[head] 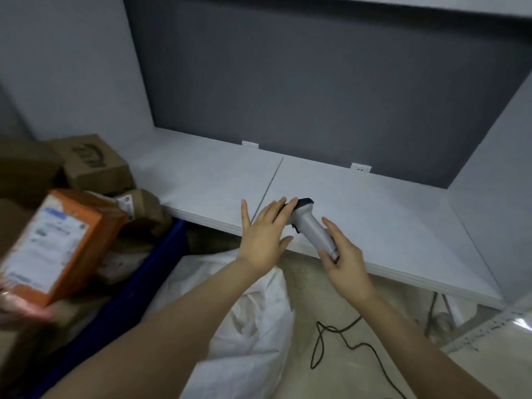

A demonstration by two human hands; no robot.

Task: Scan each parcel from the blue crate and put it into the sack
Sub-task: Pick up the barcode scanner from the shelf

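Note:
A grey handheld scanner [309, 224] with a black head lies at the front edge of the white table [374, 214]. My right hand [344, 264] pinches the lower end of its handle. My left hand [263, 231] has straight, spread fingers, and its fingertips touch the scanner's head. The blue crate [162, 254] stands at the left, filled with brown cardboard parcels [98, 165]. An orange parcel [54, 243] with a white label is held up over the crate by another person's blurred hand [20, 308]. The white sack [253, 315] lies open on the floor below my arms.
A black cable [339, 338] snakes over the beige floor at the right of the sack. A dark grey panel [316, 96] backs the table, with white walls on both sides. A perforated metal rail [486, 329] lies at the lower right.

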